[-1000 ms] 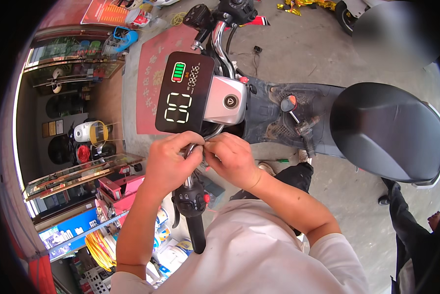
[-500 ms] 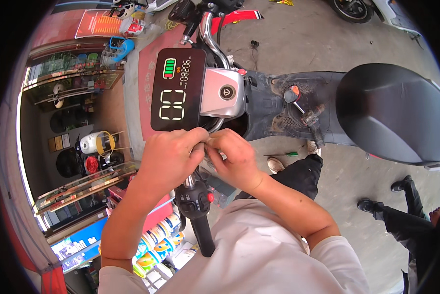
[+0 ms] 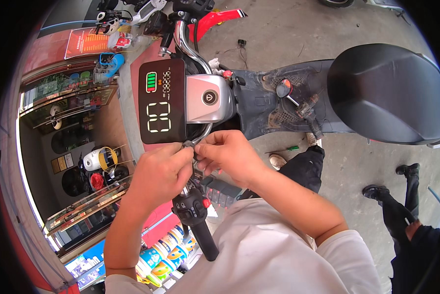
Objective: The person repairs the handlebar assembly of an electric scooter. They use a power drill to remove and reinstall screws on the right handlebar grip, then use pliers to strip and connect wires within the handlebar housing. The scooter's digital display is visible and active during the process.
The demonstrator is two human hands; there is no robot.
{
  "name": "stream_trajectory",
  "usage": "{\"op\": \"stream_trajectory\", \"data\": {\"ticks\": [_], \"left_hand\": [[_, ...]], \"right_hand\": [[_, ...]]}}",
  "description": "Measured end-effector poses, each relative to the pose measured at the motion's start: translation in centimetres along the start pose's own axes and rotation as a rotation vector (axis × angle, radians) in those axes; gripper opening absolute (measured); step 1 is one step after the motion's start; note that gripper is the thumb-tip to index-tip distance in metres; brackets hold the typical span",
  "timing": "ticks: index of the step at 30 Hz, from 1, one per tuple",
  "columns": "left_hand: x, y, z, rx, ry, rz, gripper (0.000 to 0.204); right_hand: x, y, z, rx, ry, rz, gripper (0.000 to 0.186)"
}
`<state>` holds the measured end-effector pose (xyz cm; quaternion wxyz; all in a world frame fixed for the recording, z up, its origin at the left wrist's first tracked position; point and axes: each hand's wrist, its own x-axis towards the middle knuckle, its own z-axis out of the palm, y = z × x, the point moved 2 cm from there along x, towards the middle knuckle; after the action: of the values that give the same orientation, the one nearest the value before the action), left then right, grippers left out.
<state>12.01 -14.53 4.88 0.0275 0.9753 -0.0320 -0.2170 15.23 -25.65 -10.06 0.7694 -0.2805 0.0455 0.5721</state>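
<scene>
My left hand (image 3: 163, 169) and my right hand (image 3: 227, 156) meet over the chrome handlebar of a scooter, just below its lit dashboard (image 3: 163, 98). Fingers of both are pinched around a small dark strip-like piece (image 3: 187, 144); its exact kind is too small to make out, and the fingers partly hide it. Beneath them, the bar carries a black switch housing (image 3: 189, 208) with a red button. A black rubber grip (image 3: 205, 240) extends from it toward my shirt. A pink-silver front cover (image 3: 209, 98) adjoins the dashboard.
The black seat (image 3: 389, 93) is at the right. On the footboard lie a round orange-edged part (image 3: 284, 88) and a dark clamp-like part (image 3: 309, 110). A green-handled screwdriver (image 3: 292, 148) rests on the floor. Another person's black shoes (image 3: 374, 191) stand right; shop shelving (image 3: 87, 208) is left.
The view has shifted, so the scooter sits further left and the dashboard lower. My hands stay together at the bar, and the dark piece between the fingertips shows more now.
</scene>
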Motion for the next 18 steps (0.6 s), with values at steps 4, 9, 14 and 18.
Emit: {"op": "stream_trajectory", "data": {"ticks": [4, 9, 14, 18], "left_hand": [[-0.2, -0.1, 0.2, 0.021, 0.031, 0.056, 0.015], [-0.7, -0.9, 1.0, -0.124, 0.166, 0.03, 0.019], [-1.6, 0.2, 2.0, -0.522, 0.27, -0.534, 0.031], [-1.2, 0.7, 2.1, -0.33, 0.225, -0.563, 0.034]], "right_hand": [[0.6, -1.3, -0.3, -0.007, -0.058, 0.151, 0.02], [1.2, -2.3, 0.7, -0.157, -0.083, 0.209, 0.017], [0.1, -1.8, 1.8, -0.205, 0.058, 0.095, 0.013], [0.2, -1.2, 2.1, -0.043, 0.07, 0.145, 0.013]]}}
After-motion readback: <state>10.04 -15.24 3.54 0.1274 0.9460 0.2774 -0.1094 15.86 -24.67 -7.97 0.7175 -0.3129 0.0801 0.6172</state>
